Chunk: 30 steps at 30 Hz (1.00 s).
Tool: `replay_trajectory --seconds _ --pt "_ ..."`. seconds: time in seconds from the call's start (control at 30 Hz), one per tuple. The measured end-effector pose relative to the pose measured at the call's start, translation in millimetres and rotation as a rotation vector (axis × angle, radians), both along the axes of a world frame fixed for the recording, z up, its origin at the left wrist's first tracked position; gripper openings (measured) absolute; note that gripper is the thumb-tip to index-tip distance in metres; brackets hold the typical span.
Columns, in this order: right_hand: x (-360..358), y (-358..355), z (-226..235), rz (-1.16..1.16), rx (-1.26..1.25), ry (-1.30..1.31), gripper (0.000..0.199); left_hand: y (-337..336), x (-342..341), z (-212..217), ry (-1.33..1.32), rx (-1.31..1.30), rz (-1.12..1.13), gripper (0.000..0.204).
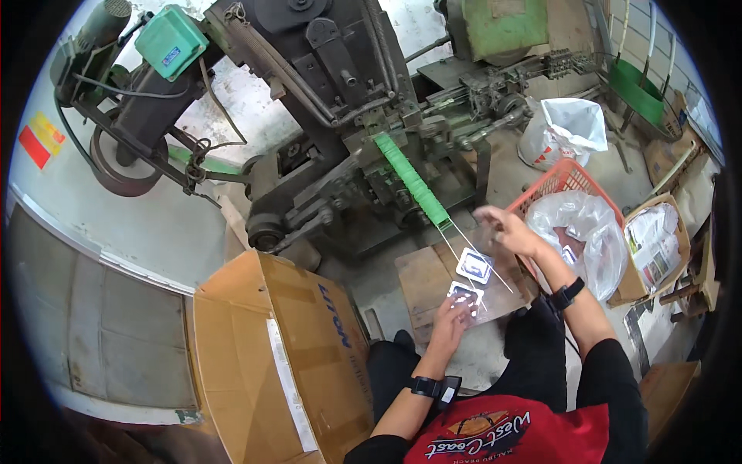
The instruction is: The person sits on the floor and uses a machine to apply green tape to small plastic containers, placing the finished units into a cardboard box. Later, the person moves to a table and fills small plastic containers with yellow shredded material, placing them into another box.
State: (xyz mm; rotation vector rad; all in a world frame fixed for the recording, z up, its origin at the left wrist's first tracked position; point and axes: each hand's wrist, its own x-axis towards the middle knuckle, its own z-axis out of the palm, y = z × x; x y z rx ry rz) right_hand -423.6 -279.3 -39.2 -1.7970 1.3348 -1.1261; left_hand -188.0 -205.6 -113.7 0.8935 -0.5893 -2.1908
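Observation:
My left hand [454,315] has its fingers on a small square card [468,294], white-edged with a dark middle, and appears to grip its near edge. Just beyond lies a second square card [474,265], white with a blue print, at two thin pale rods [496,277]. My right hand [504,230] is raised to the right of the rods, fingers bent and smeared by motion; whether it holds anything is unclear. A long row of green pieces [412,179] slopes down from the machine to the rods. Beneath lies a brown wooden board [421,282].
A dark, greasy machine [332,69] fills the far side. To my left stands a large cardboard box [309,332]. On the right are a red plastic basket [568,174] with a clear bag [591,224] inside, a white sack [564,131] and a smaller carton [680,255].

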Motion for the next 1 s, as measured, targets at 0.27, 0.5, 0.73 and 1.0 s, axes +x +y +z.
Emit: replay_trajectory --seconds 0.27,0.5,0.73,1.0 --pt "61.3 -70.1 58.8 0.013 0.099 0.648 0.064 7.7 -13.0 14.0 0.169 0.191 -0.075 0.043" --pt "50.7 -24.3 46.8 0.001 0.086 0.587 0.024 20.5 -36.7 49.0 0.23 0.213 -0.053 0.047" --pt "36.4 21.6 33.1 0.055 0.104 0.125 0.033 29.1 -51.2 50.6 0.219 0.217 0.065 0.046" --pt "49.0 42.8 22.8 -0.079 -0.007 0.093 0.018 25.0 -51.5 61.7 0.158 0.23 0.191 0.039"
